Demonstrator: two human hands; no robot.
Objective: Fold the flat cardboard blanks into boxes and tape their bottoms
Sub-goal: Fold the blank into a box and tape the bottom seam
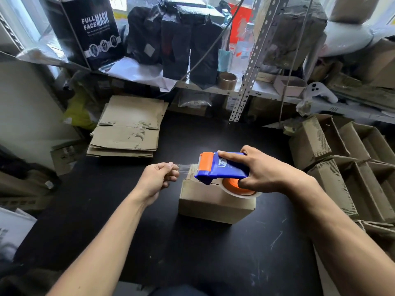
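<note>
tape dispenser (222,167) gripped by right hand (263,169) above box (213,204); tape end (186,168) pinched leftward by left hand (159,178).

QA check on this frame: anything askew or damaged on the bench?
Nothing serious. The blanks lie fanned, not squared, with scuffed faces. The box sits flaps-closed under the dispenser; the tape runs taut to the left hand.

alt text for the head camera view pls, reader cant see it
The right hand holds a blue and orange tape dispenser over a folded cardboard box on a black table, while the left hand pinches the clear tape end. Flat blanks lie beyond.
</note>
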